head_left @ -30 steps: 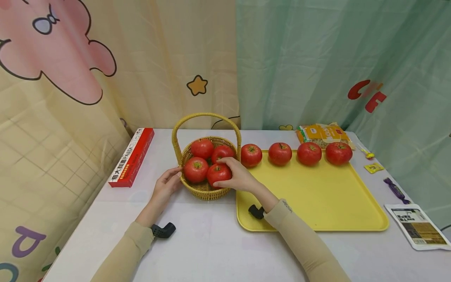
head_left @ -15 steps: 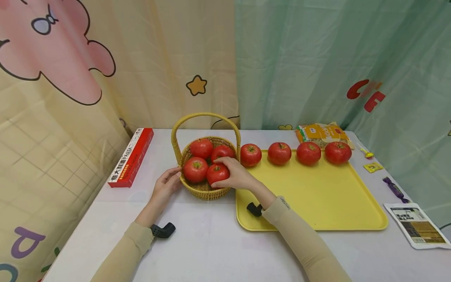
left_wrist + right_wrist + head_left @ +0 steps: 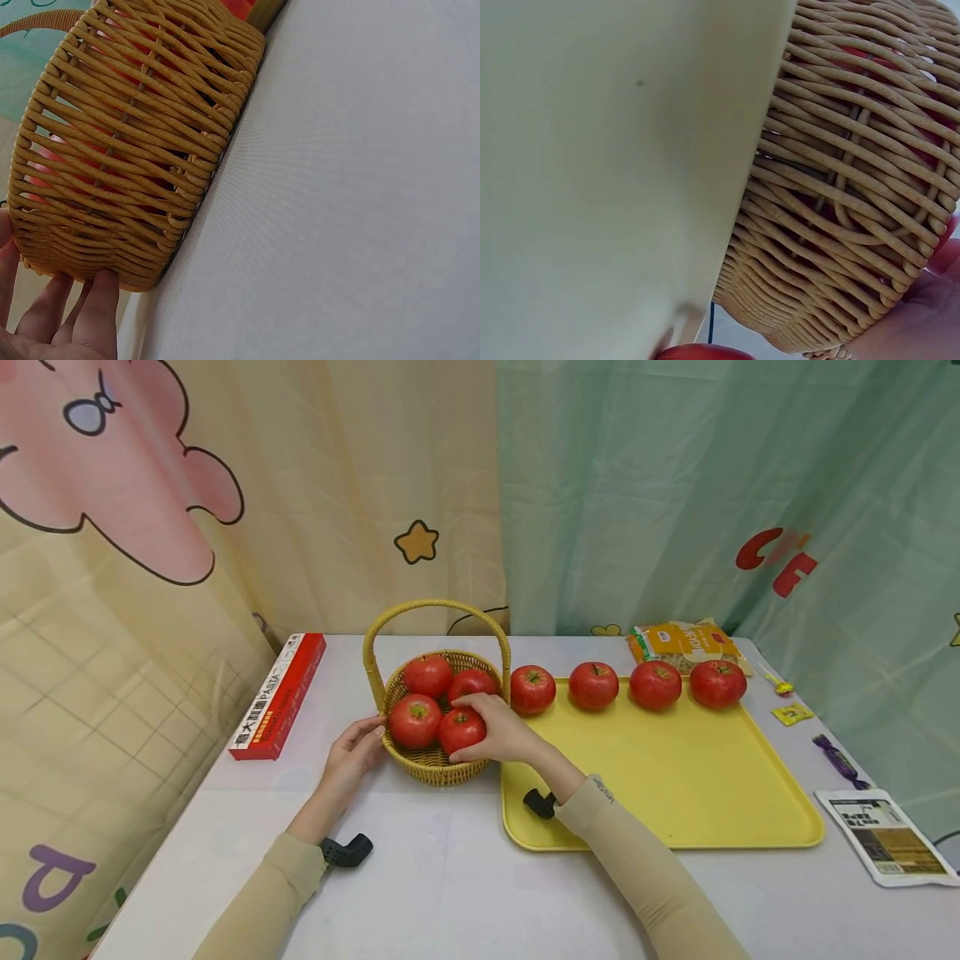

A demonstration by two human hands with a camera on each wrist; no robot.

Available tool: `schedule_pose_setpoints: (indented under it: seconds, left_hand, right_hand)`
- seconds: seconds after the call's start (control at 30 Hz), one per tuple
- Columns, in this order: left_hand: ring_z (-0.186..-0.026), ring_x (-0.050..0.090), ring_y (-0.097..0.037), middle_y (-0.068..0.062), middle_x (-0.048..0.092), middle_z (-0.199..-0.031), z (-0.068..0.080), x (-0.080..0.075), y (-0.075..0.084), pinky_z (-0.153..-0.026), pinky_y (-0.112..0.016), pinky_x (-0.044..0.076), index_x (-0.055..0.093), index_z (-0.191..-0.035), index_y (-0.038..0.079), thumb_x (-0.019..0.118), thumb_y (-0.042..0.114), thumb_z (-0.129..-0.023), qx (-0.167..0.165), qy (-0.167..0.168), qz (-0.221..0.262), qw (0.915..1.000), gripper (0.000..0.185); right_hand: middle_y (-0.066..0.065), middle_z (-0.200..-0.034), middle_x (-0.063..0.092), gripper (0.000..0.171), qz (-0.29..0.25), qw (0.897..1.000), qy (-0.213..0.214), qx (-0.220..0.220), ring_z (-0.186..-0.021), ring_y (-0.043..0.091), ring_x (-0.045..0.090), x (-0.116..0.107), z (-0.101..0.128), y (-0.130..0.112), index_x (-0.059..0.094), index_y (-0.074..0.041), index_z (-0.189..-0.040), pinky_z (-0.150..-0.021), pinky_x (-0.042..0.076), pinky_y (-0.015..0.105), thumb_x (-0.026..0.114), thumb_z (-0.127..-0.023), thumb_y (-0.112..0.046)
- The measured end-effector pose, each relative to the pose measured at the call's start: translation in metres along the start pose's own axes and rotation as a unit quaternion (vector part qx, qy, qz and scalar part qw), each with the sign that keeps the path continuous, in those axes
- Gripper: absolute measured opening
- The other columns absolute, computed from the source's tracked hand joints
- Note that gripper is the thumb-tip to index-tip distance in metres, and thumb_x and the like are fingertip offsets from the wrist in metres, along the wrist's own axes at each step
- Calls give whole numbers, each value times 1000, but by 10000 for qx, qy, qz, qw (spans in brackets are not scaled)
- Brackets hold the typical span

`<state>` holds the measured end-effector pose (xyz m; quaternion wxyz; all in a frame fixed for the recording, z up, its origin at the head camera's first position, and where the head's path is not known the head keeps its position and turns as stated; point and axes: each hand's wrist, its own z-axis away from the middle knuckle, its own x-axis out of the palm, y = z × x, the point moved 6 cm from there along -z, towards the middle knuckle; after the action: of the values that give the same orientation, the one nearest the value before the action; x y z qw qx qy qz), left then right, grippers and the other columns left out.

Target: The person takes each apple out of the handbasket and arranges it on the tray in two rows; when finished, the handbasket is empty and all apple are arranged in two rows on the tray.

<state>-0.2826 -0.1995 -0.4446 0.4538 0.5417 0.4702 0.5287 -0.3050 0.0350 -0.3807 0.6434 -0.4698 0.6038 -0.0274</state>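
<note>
A yellow wicker basket [image 3: 442, 775] with a tall arched handle [image 3: 437, 603] stands on the white table, holding several red apples. My right hand [image 3: 504, 732] reaches over its right rim and holds the front right apple [image 3: 461, 731], thumb in front and fingers behind. Another apple [image 3: 415, 721] sits just left of that one, with two more behind. At the basket's left side, my left hand [image 3: 352, 752] touches the wicker wall. Straight fingers [image 3: 96, 311] rest against the weave in the left wrist view. In the right wrist view, only part of the right hand [image 3: 911, 322] shows beside the rim.
Right of the basket lies a yellow tray [image 3: 675, 777], with several apples [image 3: 655, 685] lined up along its far edge. A red pasta box [image 3: 279, 697] is at left. A food bag [image 3: 686, 645], candies [image 3: 840, 762] and a white packet [image 3: 885, 839] lie at right.
</note>
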Motion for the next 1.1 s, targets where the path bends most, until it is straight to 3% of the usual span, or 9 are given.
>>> schedule_pose_setpoints:
  seconds: [0.47, 0.73, 1.1]
  left_hand:
    - [-97, 60, -6, 2, 55, -114, 0, 0, 0, -87, -24, 50, 44, -130, -6, 59, 20, -94, 73, 38, 38, 10000, 47]
    - [-98, 59, -7, 2, 54, -115, 0, 0, 0, -88, -24, 49, 43, -131, -6, 58, 19, -95, 58, 14, 32, 10000, 46]
    - [-98, 60, -7, 2, 55, -116, 1, 0, 0, -87, -24, 50, 52, -124, 2, 59, 21, -94, 64, 69, 54, 9999, 36]
  right_hand:
    - [-1, -129, 50, 74, -91, 9997, 112, 218, -119, 20, 39, 0, 0, 2, 50, -16, -131, -95, 43, 42, 82, -68, -40]
    - [1, -128, 50, 72, -78, 9997, 194, 155, -120, 22, 38, 1, -1, 3, 52, -15, -129, -95, 43, 43, 82, -69, -39]
    - [3, -130, 50, 71, -135, 9992, 350, 155, -123, 23, 37, 0, 0, 2, 54, -14, -129, -95, 43, 45, 82, -68, -37]
